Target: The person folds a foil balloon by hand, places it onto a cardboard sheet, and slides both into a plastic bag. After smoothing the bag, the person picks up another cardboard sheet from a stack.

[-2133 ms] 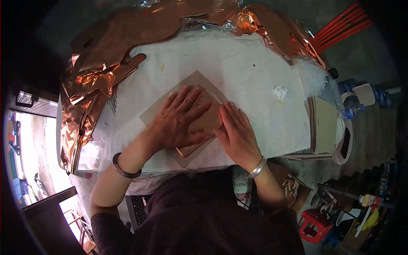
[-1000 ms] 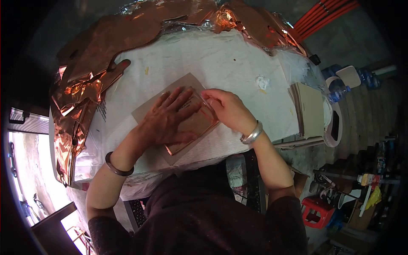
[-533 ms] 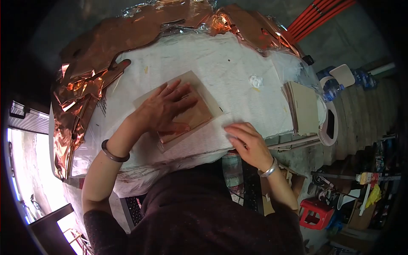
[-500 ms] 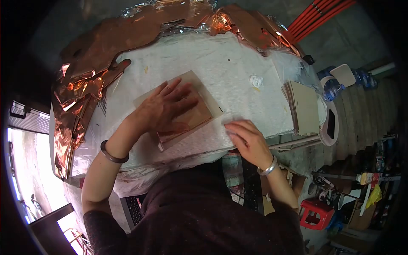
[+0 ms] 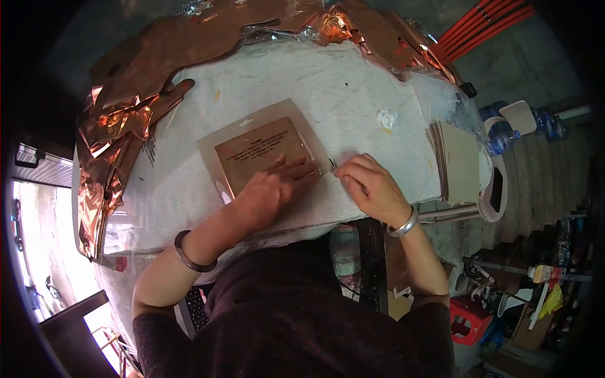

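Observation:
On the white-covered table lies a clear plastic bag [image 5: 242, 122] with a hang hole, a flat copper-brown sheet or packet [image 5: 236, 154] inside it and small dark print that starts with a warning. My left hand [image 5: 271, 194] rests over the lower right part of the bag, fingers bent and bunched near its right edge. Just beyond that edge is my right hand [image 5: 375, 189], thumb and fingertips pinched together by the bag's corner. What sits between those fingertips is too small to make out. A short dark mark shows beside them.
Shiny copper foil sheets [image 5: 120, 176] drape the table's left and far edges. To the right stands a stack of beige cards [image 5: 460, 160]. A crumpled white scrap [image 5: 387, 118] lies on the cloth [image 5: 265, 69]. A red stool [image 5: 469, 321] is on the floor at right.
My left hand has moved down and right across the bag, uncovering the print, and its spread fingers have drawn together. My right hand has come up to the bag's right edge.

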Motion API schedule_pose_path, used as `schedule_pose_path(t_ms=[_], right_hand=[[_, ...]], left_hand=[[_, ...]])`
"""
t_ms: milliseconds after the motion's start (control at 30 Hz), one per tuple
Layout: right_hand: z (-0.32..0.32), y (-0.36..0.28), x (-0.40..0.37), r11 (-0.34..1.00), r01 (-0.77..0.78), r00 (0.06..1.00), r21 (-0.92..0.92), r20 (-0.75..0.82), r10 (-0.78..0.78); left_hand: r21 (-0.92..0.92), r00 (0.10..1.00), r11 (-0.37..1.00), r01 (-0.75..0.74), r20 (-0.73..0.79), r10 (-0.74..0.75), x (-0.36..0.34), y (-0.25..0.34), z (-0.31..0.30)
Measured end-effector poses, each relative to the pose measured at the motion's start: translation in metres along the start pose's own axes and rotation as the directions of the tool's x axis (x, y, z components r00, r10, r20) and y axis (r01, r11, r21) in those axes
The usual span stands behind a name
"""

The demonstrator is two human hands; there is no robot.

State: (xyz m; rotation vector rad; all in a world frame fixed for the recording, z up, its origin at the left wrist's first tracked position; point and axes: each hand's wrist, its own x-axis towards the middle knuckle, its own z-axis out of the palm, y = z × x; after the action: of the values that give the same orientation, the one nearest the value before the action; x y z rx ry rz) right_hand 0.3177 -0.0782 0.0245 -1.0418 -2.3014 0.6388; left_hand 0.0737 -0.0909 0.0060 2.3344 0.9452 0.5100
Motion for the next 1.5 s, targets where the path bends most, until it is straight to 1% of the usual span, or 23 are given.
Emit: schedule_pose_path(t_ms=[133, 200, 267, 333, 500, 567, 767, 867, 900, 933, 967, 1000, 1033, 1067, 1100, 1167, 1200, 1267, 1300, 1333, 1367, 1433, 1500], right_hand=[[-0.008, -0.002, 0.003, 0.999, -0.015, 0.983, -0.040, 0.185, 0.022], [-0.022, -0.001, 0.003, 0.998, -0.061, 0.928, -0.014, 0.367, 0.062], [-0.024, 0.000, 0.007, 0.996, -0.084, 0.952, -0.010, 0.294, 0.083], [-0.024, -0.002, 0.021, 0.984, 0.096, 0.949, -0.153, 0.313, -0.044], [-0.011, -0.003, 0.035, 0.941, 0.229, 0.871, -0.250, 0.484, -0.083], [-0.006, -0.002, 0.035, 0.856, 0.366, 0.854, -0.365, 0.498, -0.153], [0.003, -0.006, 0.032, 0.733, 0.472, 0.825, -0.490, 0.538, -0.172], [0.000, -0.040, -0.002, 0.762, 0.585, 0.654, -0.277, 0.717, -0.242], [0.002, -0.056, -0.027, 0.856, 0.501, 0.596, -0.132, 0.769, -0.230], [0.011, -0.059, -0.061, 0.866, 0.490, 0.548, -0.098, 0.807, -0.219], [0.029, -0.039, -0.111, 0.924, 0.379, 0.500, -0.043, 0.850, -0.165], [0.041, -0.038, -0.142, 0.967, 0.169, 0.195, -0.191, 0.968, 0.157], [0.050, -0.018, -0.196, 0.928, 0.365, 0.079, -0.069, 0.996, 0.043], [0.070, 0.009, -0.269, 0.899, 0.420, 0.127, -0.121, 0.989, 0.074], [0.067, 0.011, -0.259, 0.896, 0.427, 0.126, -0.121, 0.989, 0.073], [0.052, -0.004, -0.208, 0.995, -0.068, 0.316, -0.075, 0.944, 0.093], [0.041, -0.015, -0.176, 0.949, -0.317, 0.402, -0.011, 0.904, 0.145], [-0.002, -0.045, -0.092, 0.987, -0.142, 0.703, -0.075, 0.694, 0.153], [-0.010, -0.042, -0.077, 0.991, -0.128, 0.860, -0.038, 0.494, 0.130], [-0.018, -0.038, -0.066, 0.995, -0.102, 0.960, -0.001, 0.262, 0.099], [-0.027, -0.038, -0.056, 0.988, -0.157, 0.965, -0.014, 0.211, 0.156], [-0.034, -0.035, -0.038, 0.977, -0.212, 0.965, -0.011, 0.157, 0.211], [-0.032, -0.029, -0.025, 0.979, 0.006, 0.987, -0.204, 0.156, 0.026]], left_hand=[[0.078, 1.000, 0.997, -0.010, 0.005, 0.010, -0.001, -0.004, 0.005], [0.111, 0.999, 0.993, -0.030, -0.011, 0.032, -0.002, -0.005, 0.006], [0.140, 0.998, 0.989, -0.056, -0.021, 0.060, -0.001, -0.005, 0.010], [0.190, 0.997, 0.980, -0.056, -0.039, 0.064, -0.001, -0.007, 0.013], [0.188, 0.997, 0.980, -0.068, -0.033, 0.076, 0.000, -0.006, 0.012], [0.195, 0.997, 0.979, -0.067, -0.030, 0.074, -0.001, -0.006, 0.013], [0.219, 0.999, 0.975, -0.029, 0.041, 0.020, -0.001, -0.003, 0.006], [0.135, 0.995, 0.989, -0.058, 0.086, 0.047, -0.001, -0.009, 0.003], [0.185, 0.997, 0.979, -0.081, 0.016, 0.079, -0.001, -0.013, 0.012], [0.233, 0.992, 0.966, -0.107, -0.042, 0.120, -0.002, -0.014, 0.018], [0.232, 0.991, 0.966, -0.115, -0.041, 0.128, -0.002, -0.014, 0.016], [0.222, 0.996, 0.971, -0.091, 0.017, 0.089, -0.001, -0.014, 0.012], [0.213, 0.996, 0.975, -0.066, 0.077, 0.051, 0.000, -0.013, 0.011], [0.215, 0.996, 0.974, -0.071, 0.074, 0.056, 0.001, -0.014, 0.012], [0.218, 0.996, 0.973, -0.080, 0.055, 0.069, 0.001, -0.016, 0.014], [0.217, 0.997, 0.973, -0.078, 0.046, 0.069, -0.005, -0.015, 0.016], [0.261, 0.991, 0.957, -0.127, -0.003, 0.132, -0.007, -0.013, 0.015], [0.313, 0.978, 0.934, -0.173, -0.055, 0.200, -0.008, -0.009, 0.011], [0.427, 0.978, 0.891, -0.155, -0.062, 0.201, -0.014, -0.003, 0.007], [0.536, 0.978, 0.834, -0.130, -0.069, 0.197, -0.021, 0.004, 0.003], [0.541, 0.980, 0.832, -0.120, -0.067, 0.185, -0.032, 0.015, -0.003], [0.318, 0.983, 0.943, 0.098, -0.180, -0.042, -0.055, 0.037, -0.012], [0.302, 0.981, 0.940, 0.160, -0.155, -0.117, -0.077, 0.036, -0.011]])
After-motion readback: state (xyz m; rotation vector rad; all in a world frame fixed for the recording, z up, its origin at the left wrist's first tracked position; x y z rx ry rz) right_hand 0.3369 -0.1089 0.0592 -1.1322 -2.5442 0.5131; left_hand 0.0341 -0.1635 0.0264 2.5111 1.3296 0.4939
